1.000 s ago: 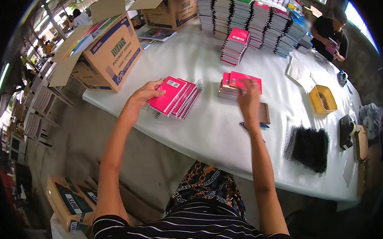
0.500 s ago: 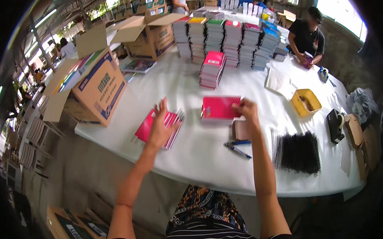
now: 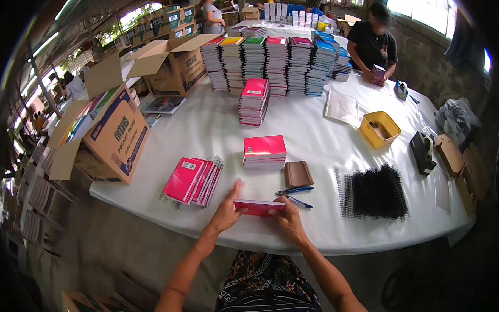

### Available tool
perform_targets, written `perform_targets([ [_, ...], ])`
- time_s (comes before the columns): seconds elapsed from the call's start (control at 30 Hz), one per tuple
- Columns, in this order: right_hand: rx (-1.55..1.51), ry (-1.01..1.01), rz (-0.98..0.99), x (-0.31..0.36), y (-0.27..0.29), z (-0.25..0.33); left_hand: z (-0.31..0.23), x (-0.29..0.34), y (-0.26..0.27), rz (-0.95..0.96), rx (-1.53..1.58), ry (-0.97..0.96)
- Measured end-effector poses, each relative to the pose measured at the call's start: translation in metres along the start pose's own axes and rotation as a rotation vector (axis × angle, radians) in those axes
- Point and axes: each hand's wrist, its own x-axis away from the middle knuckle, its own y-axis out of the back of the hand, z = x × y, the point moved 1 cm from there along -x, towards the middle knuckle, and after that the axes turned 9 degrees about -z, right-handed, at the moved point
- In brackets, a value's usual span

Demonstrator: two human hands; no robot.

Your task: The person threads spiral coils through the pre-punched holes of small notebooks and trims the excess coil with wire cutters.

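Near the table's front edge, my left hand [image 3: 224, 214] and my right hand [image 3: 289, 219] grip the two ends of a red memo notebook [image 3: 257, 208]. It is tilted, with a row of small holes or coil loops along its upper edge; which of these I cannot tell. Just beyond it sits a short stack of red notebooks [image 3: 265, 148]. To the left of my hands lie several overlapping red notebooks [image 3: 189, 180] with coils sticking out. Blue-handled pliers [image 3: 295, 194] rest beside my right hand, below a brown block [image 3: 298, 174].
Black plastic coils [image 3: 374, 193] lie in a heap on the right, near a yellow tub [image 3: 380, 129] and a tape dispenser [image 3: 422, 153]. Tall notebook stacks [image 3: 276, 69] stand behind. An open carton [image 3: 118, 135] occupies the left edge. A co-worker [image 3: 372, 45] stands far right.
My left hand has left the coiled notebooks, and my right hand has come back from the red stack. Both now hold one notebook close to me. The view has shifted slightly.
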Motion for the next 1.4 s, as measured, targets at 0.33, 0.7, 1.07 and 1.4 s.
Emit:
perform_targets([
  [0.33,0.157,0.244,0.129,-0.026,0.043,0.016,-0.069,-0.021,-0.034,0.071,-0.652,-0.380],
  [0.7,1.313,0.245,-0.437,-0.082,0.172,-0.052,-0.074,-0.022,-0.034,0.175,-0.712,-0.297],
  [1.07,0.437,0.245,0.143,-0.047,0.084,0.067,-0.063,-0.029,-0.034,0.125,-0.664,-0.367],
  [1.4,0.425,0.201,0.083,-0.045,0.093,0.052,-0.080,-0.033,-0.035,0.153,-0.693,-0.389],
])
